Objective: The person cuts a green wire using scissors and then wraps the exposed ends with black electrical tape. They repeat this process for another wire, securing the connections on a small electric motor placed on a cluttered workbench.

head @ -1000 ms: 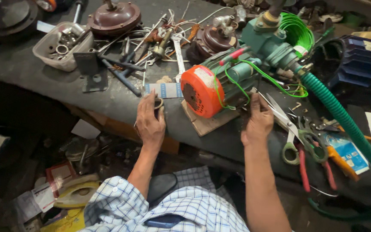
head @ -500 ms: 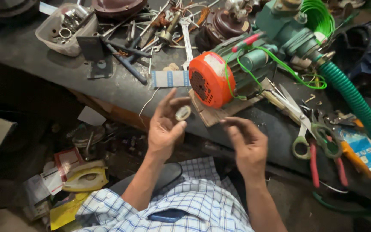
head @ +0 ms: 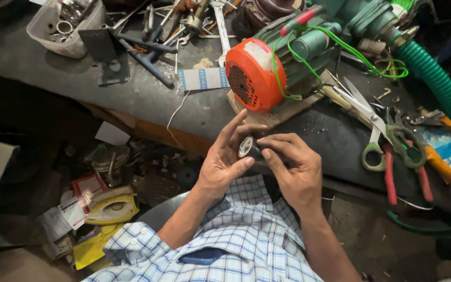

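My left hand (head: 224, 161) holds a small roll of tape (head: 246, 147) between thumb and fingers, just in front of the workbench edge. My right hand (head: 294, 168) meets it from the right, fingertips pinching at the roll's side. Both hands hover over my lap, above a blue and white checked shirt. Just beyond them on the bench lies a green pump motor (head: 309, 49) with an orange end cap (head: 250, 74), resting on a wooden board.
The dark workbench (head: 147, 102) carries scissors (head: 372, 125), red-handled pliers (head: 392, 175), wrenches, a plastic tub of metal rings (head: 61, 23) and a green ribbed hose (head: 439, 86). On the floor at left lie a yellow clothes iron (head: 111, 209) and paper scraps.
Both hands left the bench beside the motor and drew back toward my lap. The left hand picked up the tape roll, and the right hand has closed in on it.
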